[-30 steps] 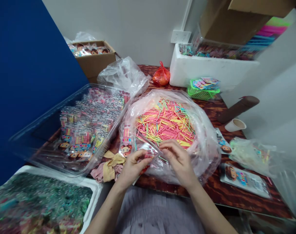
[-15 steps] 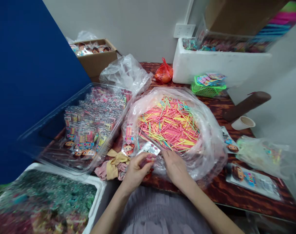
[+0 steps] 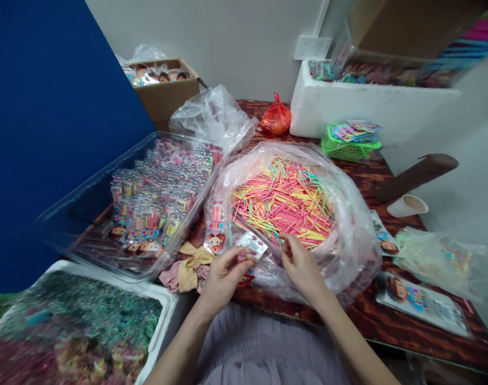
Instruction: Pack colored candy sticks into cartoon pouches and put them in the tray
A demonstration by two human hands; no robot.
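My left hand (image 3: 223, 275) pinches a small clear plastic packet (image 3: 255, 244) with white and pink print, at the near edge of the big bag. A pinkish bit shows between thumb and fingers. My right hand (image 3: 303, 270) is closed at the fingertips over the near rim of the clear plastic bag (image 3: 354, 230); what it holds, if anything, is hidden. Thin pink, yellow, green and blue sticks (image 3: 284, 203) fill the bag. Left of them lies a filled packet (image 3: 215, 227) with a cartoon head and pink sticks.
A clear tub (image 3: 95, 256) of filled packets stands left, above a white foam box (image 3: 164, 299). Scrunched cloth (image 3: 193, 264) lies near my left hand. Rightward are a paper cup (image 3: 406, 206), a brown flask (image 3: 418, 176), printed pouches (image 3: 422, 302) and a green basket (image 3: 348, 148).
My right hand has lifted slightly away from the packet, toward the sticks, with its fingers drawn together. My left hand keeps its pinch. The whole view has shifted slightly.
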